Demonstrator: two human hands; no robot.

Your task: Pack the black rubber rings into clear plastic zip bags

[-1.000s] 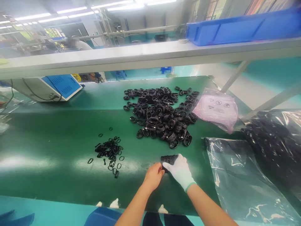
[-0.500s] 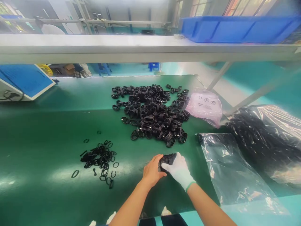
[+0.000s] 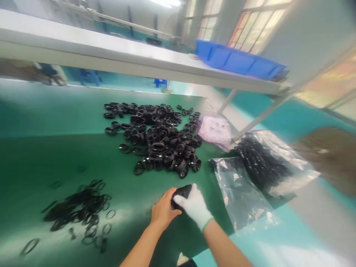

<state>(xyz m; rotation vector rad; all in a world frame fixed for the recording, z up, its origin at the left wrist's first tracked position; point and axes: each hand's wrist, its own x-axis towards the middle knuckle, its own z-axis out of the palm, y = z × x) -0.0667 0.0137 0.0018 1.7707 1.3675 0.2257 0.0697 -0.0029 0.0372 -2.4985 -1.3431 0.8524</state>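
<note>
Between my two hands is a bundle of coiled black cables (image 3: 183,191), low over the green mat (image 3: 133,193). My bare left hand (image 3: 164,211) closes on its left end. My right hand (image 3: 194,205), in a white glove with a green cuff, grips the other end with the thumb across the front. Fingers and palms hide much of the bundle. Just beyond the hands lies a big heap of coiled black cables (image 3: 164,141). To the left, loose black bands (image 3: 83,207) lie scattered, blurred in this view.
At my right lies a flat clear plastic bag (image 3: 241,193), beside a clear bag full of black items (image 3: 261,159). A pink printed bag (image 3: 215,129) sits near the shelf's leg. Across the back runs a white shelf (image 3: 111,55) with a blue bin (image 3: 236,59) on it.
The view has swung to the right and tilted, so things on the table appear further left. Both hands keep hold of the cable bundle.
</note>
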